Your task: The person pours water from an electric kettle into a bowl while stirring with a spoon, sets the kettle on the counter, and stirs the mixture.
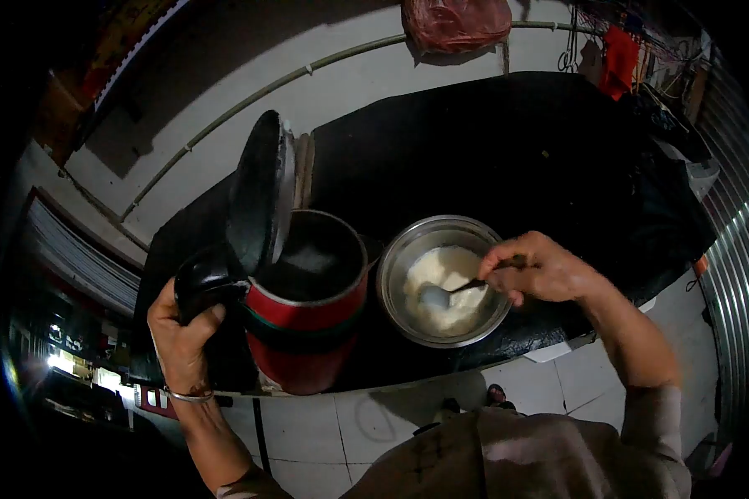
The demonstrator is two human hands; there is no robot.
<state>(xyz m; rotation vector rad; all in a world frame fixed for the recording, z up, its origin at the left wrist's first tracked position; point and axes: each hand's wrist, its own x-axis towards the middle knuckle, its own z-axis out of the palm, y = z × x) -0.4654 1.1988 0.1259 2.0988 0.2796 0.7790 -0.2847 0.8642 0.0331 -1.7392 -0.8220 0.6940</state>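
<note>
"So what's all this stuff made of?"

"The round silver bowl (395,287) looks like smooth, shiny metal. Red cylindrical jug (308,362) is glossy, curved black handle (204,279) looks like smooth plastic."

"And your dark-handled ladle (435,297)?"

"Smooth grey head, can't tell the material. Ridged silver sheet (745,258): shiny metal. My brownish top (549,457) is matt cloth."

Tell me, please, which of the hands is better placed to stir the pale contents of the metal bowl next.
Probably the right hand: it holds the spoon, whose head is inside the metal bowl, whereas the left hand grips the black handle of the red kettle.
</note>
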